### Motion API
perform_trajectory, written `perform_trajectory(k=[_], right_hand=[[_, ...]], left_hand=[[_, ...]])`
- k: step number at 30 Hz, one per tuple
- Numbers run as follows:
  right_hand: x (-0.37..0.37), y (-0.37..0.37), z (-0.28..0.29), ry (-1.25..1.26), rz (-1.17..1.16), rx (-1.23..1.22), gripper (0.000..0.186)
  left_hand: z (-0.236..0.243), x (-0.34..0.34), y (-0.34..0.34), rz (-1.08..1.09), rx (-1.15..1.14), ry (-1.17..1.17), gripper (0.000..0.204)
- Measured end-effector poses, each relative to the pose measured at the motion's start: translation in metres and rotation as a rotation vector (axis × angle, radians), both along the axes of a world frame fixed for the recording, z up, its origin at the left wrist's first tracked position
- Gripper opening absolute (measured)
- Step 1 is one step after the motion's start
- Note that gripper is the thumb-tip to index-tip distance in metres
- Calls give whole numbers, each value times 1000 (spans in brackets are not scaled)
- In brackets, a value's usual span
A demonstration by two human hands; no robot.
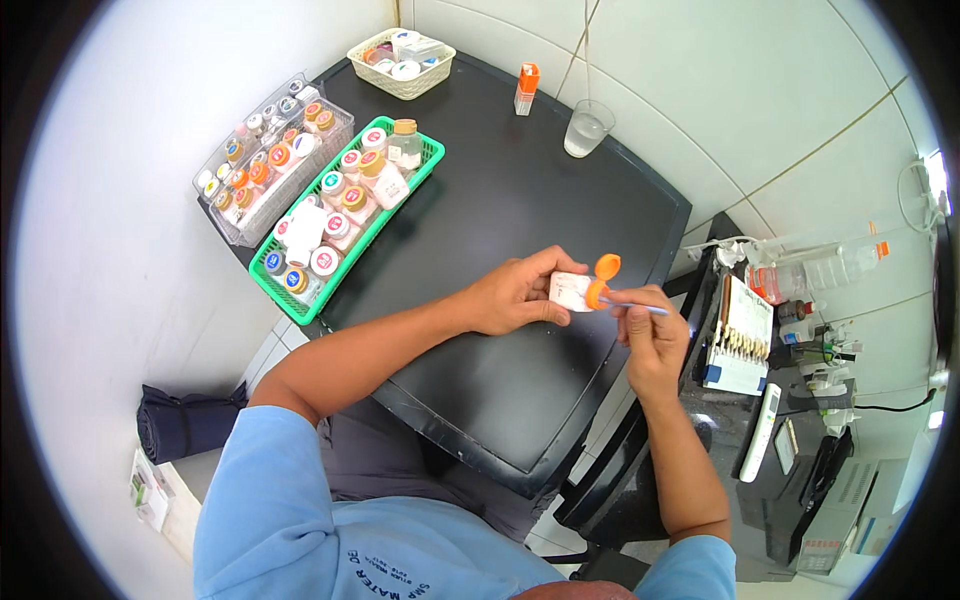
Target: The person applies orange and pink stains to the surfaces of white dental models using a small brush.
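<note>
Over the right half of the black table, my left hand [505, 296] is closed round a small bottle [571, 291] with a white label. The bottle lies tilted on its side, mouth toward the right. Its orange flip cap [607, 266] stands open, joined to the orange collar. My right hand [650, 338] pinches a thin pale-blue stick [648, 308], close beside the bottle's mouth. I cannot tell whether the stick's tip is inside the bottle, as collar and fingers hide it.
A green basket [432, 160] of capped jars stands at left, beside a clear plastic organizer [243, 233] of small bottles. Farther back are a cream basket [405, 88], an orange-and-white box [526, 90] and a glass [588, 130]. A shade-guide-like holder [732, 374] lies on the right counter.
</note>
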State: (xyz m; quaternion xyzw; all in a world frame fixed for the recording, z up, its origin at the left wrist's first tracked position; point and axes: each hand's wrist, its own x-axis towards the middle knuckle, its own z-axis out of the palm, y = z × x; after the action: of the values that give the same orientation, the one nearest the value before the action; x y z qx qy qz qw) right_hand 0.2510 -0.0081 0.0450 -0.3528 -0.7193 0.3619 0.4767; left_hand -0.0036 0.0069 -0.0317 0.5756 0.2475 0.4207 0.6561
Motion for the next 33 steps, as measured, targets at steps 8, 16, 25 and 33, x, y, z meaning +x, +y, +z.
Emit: perform_trajectory(k=[8,16,25,33], right_hand=[[-6,-3,-1,-43,-64,102,23],[-8,0,-6,78,-31,6,27],[-5,4,-8,116,-42,-79,28],[-6,6,-5,87,-30,-113,28]], left_hand=[[9,-3,-1,-9,33,96,55],[2,-1,-2,-42,38,-75,45],[9,2,-3,3,79,-36,52],[1,-2,-1,1,-45,-22,56]])
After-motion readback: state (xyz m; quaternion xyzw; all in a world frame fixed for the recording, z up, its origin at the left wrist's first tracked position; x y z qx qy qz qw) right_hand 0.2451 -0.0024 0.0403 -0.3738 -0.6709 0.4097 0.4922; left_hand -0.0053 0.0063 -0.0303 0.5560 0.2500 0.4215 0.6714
